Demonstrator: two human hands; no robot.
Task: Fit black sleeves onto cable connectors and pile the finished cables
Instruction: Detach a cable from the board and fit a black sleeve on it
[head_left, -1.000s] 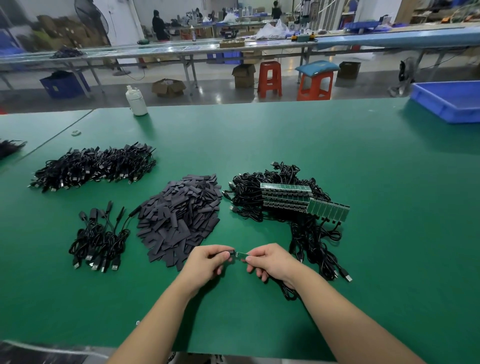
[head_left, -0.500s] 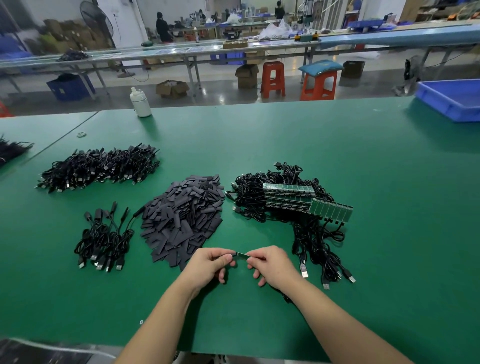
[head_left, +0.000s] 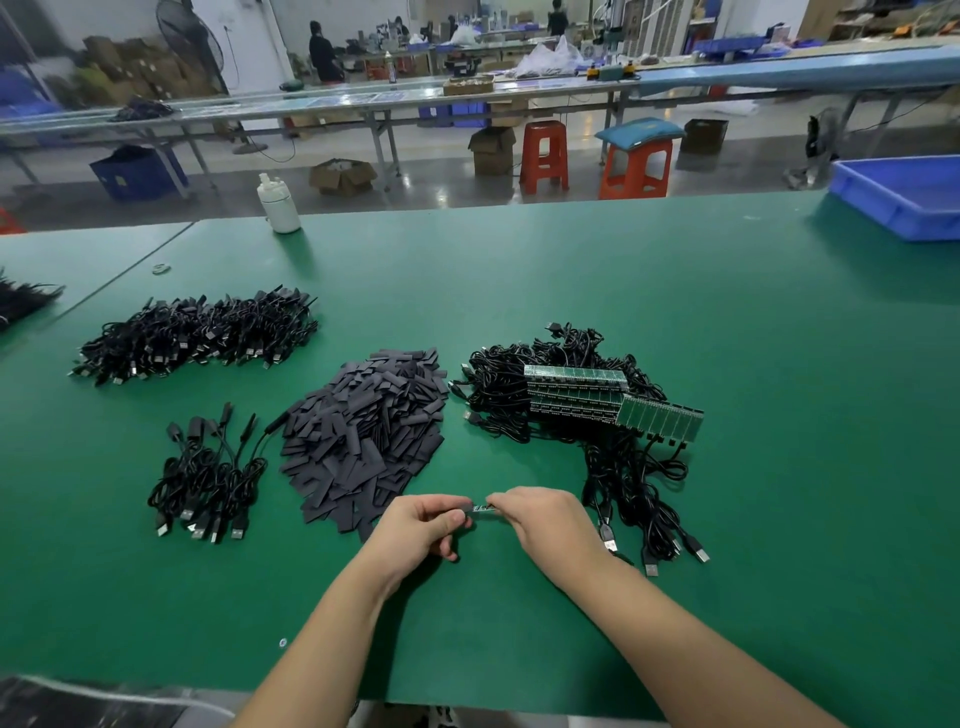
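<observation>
both our hands meet at six o'clock on the worktop (head_left: 675, 312): left grip (head_left: 423, 525) pinches a black sleeve (head_left: 466, 506), right grip (head_left: 545, 517) pinches the connector (head_left: 484, 507), sleeve heap (head_left: 363, 431) just beyond.

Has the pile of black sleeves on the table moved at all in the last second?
No. The sleeve pile keeps its place between the small cable bundle and the circuit boards; only the camera shifted.

Sleeve mostly hidden inside the left hand (head_left: 423, 525); blue bin (head_left: 904, 195) cut by the right edge
</observation>
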